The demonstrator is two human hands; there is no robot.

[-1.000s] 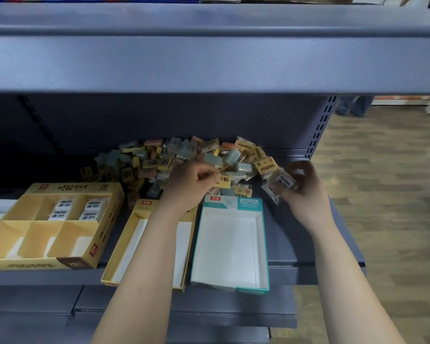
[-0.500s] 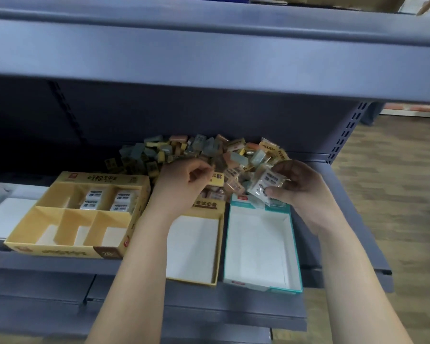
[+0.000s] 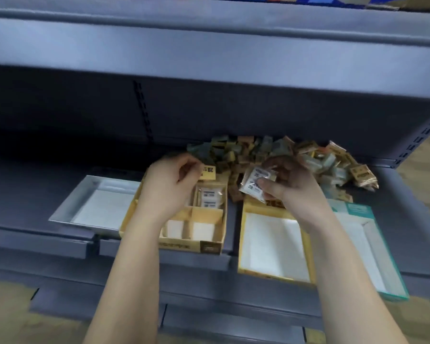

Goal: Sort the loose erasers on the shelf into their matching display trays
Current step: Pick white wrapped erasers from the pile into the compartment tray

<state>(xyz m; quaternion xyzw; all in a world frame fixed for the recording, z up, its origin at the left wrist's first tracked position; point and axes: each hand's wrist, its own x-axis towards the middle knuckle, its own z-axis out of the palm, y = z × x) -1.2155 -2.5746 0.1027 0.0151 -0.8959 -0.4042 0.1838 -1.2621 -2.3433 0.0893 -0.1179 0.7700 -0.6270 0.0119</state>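
Observation:
A heap of loose wrapped erasers lies at the back of the grey shelf. My left hand pinches a yellow-labelled eraser above the divided yellow tray, which has white erasers in a rear compartment. My right hand grips a small bunch of white wrapped erasers over the back of the plain yellow tray. A teal tray sits at the right and a white tray at the left.
An upper shelf overhangs the work area, and the shelf's front lip runs below the trays. A perforated upright stands at the right, with wooden floor beyond it.
The view swung right to left, so trays and pile sit further right in frame. Both hands moved left from the pile: the left over the divided tray, the right over the plain yellow tray.

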